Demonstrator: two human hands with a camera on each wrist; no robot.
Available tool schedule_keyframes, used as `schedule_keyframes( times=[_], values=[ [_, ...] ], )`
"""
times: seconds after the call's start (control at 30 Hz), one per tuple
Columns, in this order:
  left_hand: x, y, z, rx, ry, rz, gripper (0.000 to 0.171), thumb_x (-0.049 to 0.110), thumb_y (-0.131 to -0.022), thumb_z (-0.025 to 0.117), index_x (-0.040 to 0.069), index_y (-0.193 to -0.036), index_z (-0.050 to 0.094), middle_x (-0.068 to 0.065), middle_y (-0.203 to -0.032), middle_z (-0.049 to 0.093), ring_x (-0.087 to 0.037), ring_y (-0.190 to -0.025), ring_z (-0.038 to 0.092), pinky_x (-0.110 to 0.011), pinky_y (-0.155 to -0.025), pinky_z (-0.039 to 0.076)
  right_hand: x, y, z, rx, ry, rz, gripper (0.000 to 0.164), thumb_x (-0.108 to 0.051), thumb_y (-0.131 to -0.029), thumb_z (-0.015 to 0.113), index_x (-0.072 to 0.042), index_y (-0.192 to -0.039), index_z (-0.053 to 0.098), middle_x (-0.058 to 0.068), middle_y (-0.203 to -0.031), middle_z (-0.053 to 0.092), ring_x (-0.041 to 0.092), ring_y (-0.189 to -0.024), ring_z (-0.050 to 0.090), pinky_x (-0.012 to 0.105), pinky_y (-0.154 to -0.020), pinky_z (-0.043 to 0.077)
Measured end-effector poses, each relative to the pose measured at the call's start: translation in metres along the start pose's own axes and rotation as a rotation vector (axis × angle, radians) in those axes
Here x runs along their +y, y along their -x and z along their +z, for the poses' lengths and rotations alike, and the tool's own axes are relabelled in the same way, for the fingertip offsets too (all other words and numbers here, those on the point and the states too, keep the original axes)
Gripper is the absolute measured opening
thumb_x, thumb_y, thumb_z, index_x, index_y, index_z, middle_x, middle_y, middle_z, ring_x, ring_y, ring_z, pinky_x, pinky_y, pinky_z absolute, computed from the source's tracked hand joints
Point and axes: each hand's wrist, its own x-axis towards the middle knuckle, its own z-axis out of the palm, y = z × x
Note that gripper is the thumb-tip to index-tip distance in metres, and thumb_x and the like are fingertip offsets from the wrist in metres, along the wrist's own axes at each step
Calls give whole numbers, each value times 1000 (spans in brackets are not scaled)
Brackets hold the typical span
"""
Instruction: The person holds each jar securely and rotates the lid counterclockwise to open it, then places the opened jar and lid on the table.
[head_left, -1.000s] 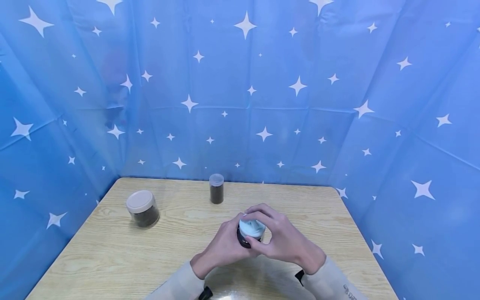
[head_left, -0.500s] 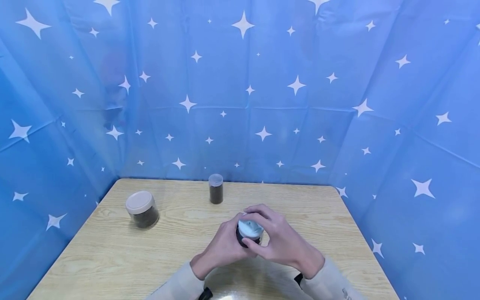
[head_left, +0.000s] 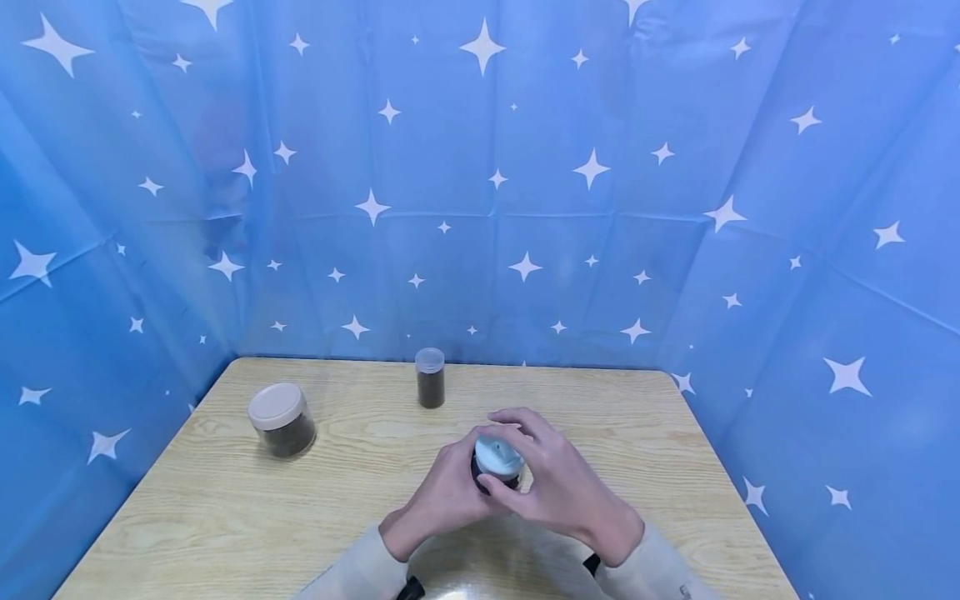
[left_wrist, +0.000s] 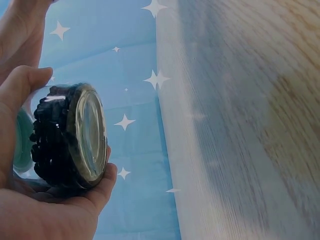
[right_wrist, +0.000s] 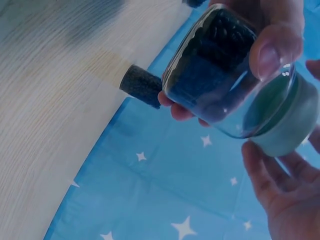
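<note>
Both hands meet at a clear glass jar partly filled with black, bean-like pieces, held up over the table. My left hand grips the jar's glass body, thumb on one side and fingers wrapped on the other. A pale aqua screw lid sits on the mouth of the jar. My right hand holds this lid by its edge, thumb on the near side and fingers over the far side. In the right wrist view the jar is tilted, and clear glass shows between the dark contents and the lid.
A wide jar with a pinkish-white lid and dark contents stands at the table's left. Towards the back edge is a slim, dark-filled container with a translucent cap. A blue star-patterned curtain surrounds the wooden table.
My right thumb and fingers have shifted slightly left around the lid, showing more of its top. My left hand keeps its grip on the jar. The head view has drifted a little.
</note>
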Motion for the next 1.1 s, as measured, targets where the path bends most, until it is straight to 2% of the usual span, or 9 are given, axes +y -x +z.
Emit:
schedule_keyframes(
  times=[0.23, 0.4, 0.77, 1.1],
  values=[
    [-1, -1, 0, 21, -15, 19, 71, 20, -92, 97, 12, -153, 62, -4, -131, 82, -17, -116, 80, -34, -99, 67, -7, 1, 4, 28, 49, 68, 54, -39, -99, 93, -17, -145, 76, 11, -150, 71, 24, -120, 79, 43, -94, 71],
    [-2, -2, 0, 39, -43, 29, 68, 17, -90, 96, 11, -151, 64, -5, -130, 83, -17, -115, 81, -35, -99, 67, -12, 2, 8, 46, 96, 109, 57, -42, -97, 95, -16, -144, 76, 14, -149, 72, 25, -123, 78, 43, -94, 71],
    [-4, 1, -1, 41, -47, -5, 70, 14, -86, 95, 9, -149, 65, -6, -127, 83, -21, -115, 82, -36, -100, 68, -20, 1, 14, 65, 132, 151, 58, -36, -93, 98, -14, -142, 76, 15, -143, 74, 31, -126, 77, 44, -92, 72],
    [-3, 1, -1, 31, -41, -16, 67, 16, -89, 94, 9, -149, 65, -5, -128, 83, -19, -113, 81, -33, -97, 67, -25, -2, 15, 61, 164, 180, 54, -35, -93, 98, -13, -138, 77, 15, -139, 76, 31, -123, 78, 42, -89, 72]
  ],
)
